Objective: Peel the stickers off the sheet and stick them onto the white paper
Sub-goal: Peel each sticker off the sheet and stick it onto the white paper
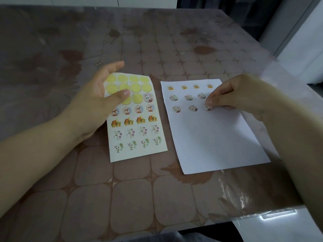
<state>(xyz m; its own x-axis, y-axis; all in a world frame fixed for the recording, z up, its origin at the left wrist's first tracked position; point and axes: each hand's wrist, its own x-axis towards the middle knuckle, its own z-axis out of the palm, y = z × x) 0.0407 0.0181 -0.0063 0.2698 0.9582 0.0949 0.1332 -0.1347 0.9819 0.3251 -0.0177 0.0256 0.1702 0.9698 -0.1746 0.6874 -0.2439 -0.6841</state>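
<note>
The sticker sheet (pixel 138 130) lies left of centre, its upper rows showing bare yellow circles and its lower rows holding several cartoon stickers. To its right lies the white paper (pixel 215 140), with several stickers in three rows near its top. My left hand (pixel 97 100) hovers open over the sheet's upper left corner, fingers spread, holding nothing. My right hand (pixel 234 95) has its fingertips pinched on a round sticker (pixel 207 107) at the right end of the paper's third row, touching the paper.
Both sheets rest on a table under a brownish patterned cloth (pixel 122 198) with a clear plastic cover. The table's right edge (pixel 286 212) and near edge are close by. Beyond the right edge stands white furniture (pixel 300 55).
</note>
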